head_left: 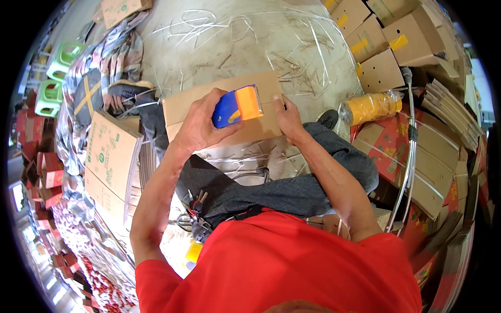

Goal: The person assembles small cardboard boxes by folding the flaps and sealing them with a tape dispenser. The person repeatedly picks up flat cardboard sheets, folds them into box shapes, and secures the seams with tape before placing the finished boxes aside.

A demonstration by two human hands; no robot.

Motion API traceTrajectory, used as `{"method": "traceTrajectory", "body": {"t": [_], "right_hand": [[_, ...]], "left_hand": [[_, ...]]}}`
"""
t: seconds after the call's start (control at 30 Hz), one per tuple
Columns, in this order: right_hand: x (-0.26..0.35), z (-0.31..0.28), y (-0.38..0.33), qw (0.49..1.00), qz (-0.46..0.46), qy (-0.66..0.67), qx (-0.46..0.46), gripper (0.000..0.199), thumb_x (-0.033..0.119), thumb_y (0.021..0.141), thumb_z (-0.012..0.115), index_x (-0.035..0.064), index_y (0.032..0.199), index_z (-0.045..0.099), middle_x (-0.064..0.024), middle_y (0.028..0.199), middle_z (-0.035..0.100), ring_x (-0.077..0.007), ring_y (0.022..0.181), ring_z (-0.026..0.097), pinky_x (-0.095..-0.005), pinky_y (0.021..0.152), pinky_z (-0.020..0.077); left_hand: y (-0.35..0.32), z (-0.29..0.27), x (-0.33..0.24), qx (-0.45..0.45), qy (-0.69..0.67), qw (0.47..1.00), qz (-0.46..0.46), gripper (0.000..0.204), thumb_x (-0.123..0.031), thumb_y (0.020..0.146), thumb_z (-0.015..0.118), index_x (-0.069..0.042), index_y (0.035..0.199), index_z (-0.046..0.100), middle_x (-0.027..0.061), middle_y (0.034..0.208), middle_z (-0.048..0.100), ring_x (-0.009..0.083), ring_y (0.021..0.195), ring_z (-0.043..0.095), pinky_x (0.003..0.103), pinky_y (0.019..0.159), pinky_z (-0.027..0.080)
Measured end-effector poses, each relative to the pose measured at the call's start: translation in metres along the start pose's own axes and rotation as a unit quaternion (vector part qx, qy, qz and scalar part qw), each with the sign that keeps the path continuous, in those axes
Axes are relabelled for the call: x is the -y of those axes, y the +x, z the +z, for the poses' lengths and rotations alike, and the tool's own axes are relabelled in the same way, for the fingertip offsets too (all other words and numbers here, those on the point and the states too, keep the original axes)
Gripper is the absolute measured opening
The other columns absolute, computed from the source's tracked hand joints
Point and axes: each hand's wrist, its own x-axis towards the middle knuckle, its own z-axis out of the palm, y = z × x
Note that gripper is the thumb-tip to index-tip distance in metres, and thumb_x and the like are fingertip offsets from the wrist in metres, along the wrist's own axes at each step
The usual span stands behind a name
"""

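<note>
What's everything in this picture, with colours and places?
Rectangular cardboard box: one, brown, centre
Plastic tape dispenser: one, blue and orange, above that box
Wrapped tape rolls: several, yellow, right
Stacked cardboard boxes: several, brown, upper right
Flattened cardboard: many, red and brown, both sides
Plastic stools: two, green, upper left
Thin plastic straps: many, white, floor
Patterned cloth: one, multicoloured, left
Fabric shirt: one, red, bottom
Denim trousers: one, dark, lower centre
Left grip: one, bare, around dispenser
Right grip: one, bare, at box's right edge

The floor is brightly lit, white glare shows at the lower left, the middle is sharp, and shapes bend toward the black round rim.
</note>
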Motion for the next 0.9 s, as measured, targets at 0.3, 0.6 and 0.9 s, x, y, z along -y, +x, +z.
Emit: {"method": "traceTrajectory", "body": {"t": [0.3, 0.6, 0.9], "right_hand": [[-0.017, -0.01, -0.008, 0.99, -0.036, -0.135, -0.018, 0.067, 0.048, 0.106, 0.055, -0.0057, 0.146, 0.054, -0.0221, 0.135, 0.068, -0.0288, 0.124, 0.063, -0.0398, 0.107, 0.048], [0.01, -0.011, -0.011, 0.998, -0.016, -0.052, -0.028, 0.06, 0.043, 0.103, 0.06, -0.0009, 0.144, 0.058, -0.0252, 0.134, 0.066, -0.0365, 0.128, 0.061, -0.0427, 0.11, 0.0447], [0.018, -0.003, -0.014, 0.857, -0.373, -0.273, -0.227, 0.03, 0.025, 0.103, 0.054, 0.0002, 0.115, 0.065, -0.0225, 0.119, 0.067, -0.0402, 0.126, 0.053, -0.053, 0.108, 0.0371]], "left_hand": [[0.023, 0.021, 0.012, 0.082, 0.089, 0.993, 0.008, 0.058, -0.025, 0.077, 0.087, -0.004, 0.121, 0.056, 0.024, 0.102, 0.068, 0.048, 0.095, 0.066, 0.05, 0.081, 0.054], [0.039, 0.015, 0.007, 0.095, 0.087, 0.989, 0.072, 0.059, -0.029, 0.076, 0.089, -0.002, 0.116, 0.055, 0.0236, 0.094, 0.066, 0.0465, 0.087, 0.066, 0.049, 0.075, 0.053], [0.036, 0.019, 0.006, 0.077, 0.096, 0.989, 0.083, 0.06, -0.03, 0.076, 0.089, -0.002, 0.117, 0.055, 0.0241, 0.096, 0.067, 0.0474, 0.09, 0.067, 0.051, 0.077, 0.054]]}}
